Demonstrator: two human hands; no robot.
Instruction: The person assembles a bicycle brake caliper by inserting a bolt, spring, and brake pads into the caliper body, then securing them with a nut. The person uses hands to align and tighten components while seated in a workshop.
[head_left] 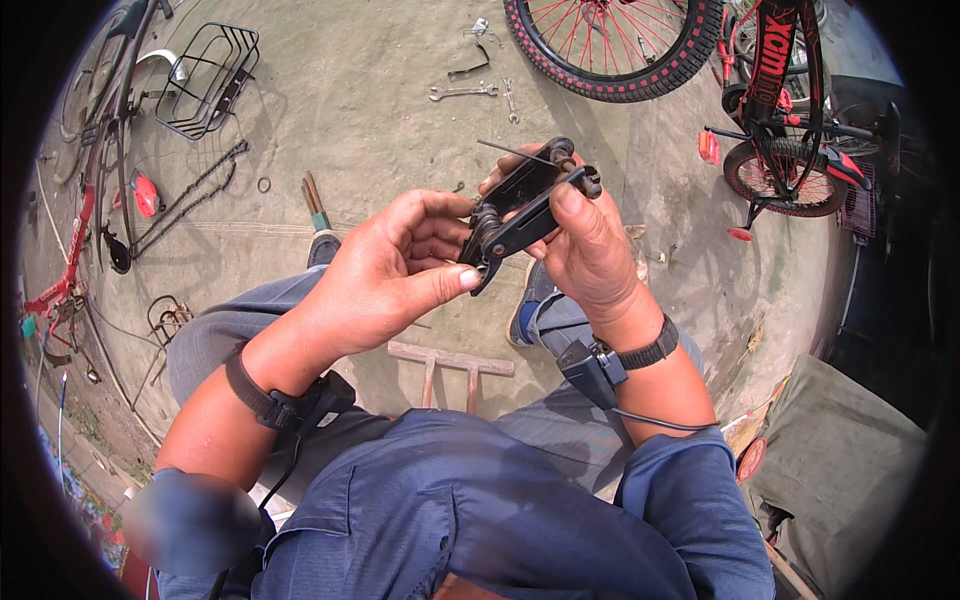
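Observation:
Between my two hands is a black metal part (528,220) with two roughly parallel arms, joined by bolts at the ends. A thin rod sticks out from its far end. My right hand (590,245) grips the upper right end, its thumb pressed on the near arm and its fingers behind. My left hand (385,262) holds the lower left end; its thumb tip lies against the bottom corner and its curled fingers reach the far side. Those fingertips are partly hidden. The part is tilted above the ground between my knees.
Two wrenches (462,92) lie ahead on the ground. A bicycle wheel (615,45) stands beyond them; a small bicycle (785,175) is at right. Left lie a wire basket (208,80), a chain (190,205) and bicycle frames. A wooden T-shaped piece (450,360) is between my legs.

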